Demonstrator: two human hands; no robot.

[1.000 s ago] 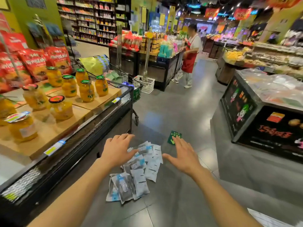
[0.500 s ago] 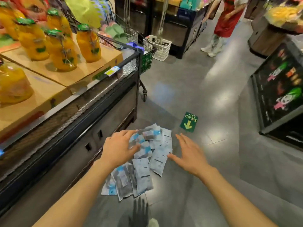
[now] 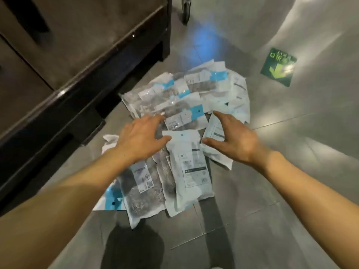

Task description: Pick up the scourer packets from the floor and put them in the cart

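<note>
The scourer packets (image 3: 186, 133) lie in a loose overlapping heap on the grey tiled floor (image 3: 272, 152) beside a dark display cabinet (image 3: 77, 55). Both hands — left hand (image 3: 139, 136), right hand (image 3: 235, 138) — hover spread-fingered over them, gripping nothing. The packets look light, soft and slippery — likely best gathered from the outer edges.

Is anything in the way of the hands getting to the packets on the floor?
No, nothing visible is. The left hand and right hand are open right over the scourer packets, with nothing between. The display counter stands off to the left, clear of them. Only a cart wheel shows.
</note>
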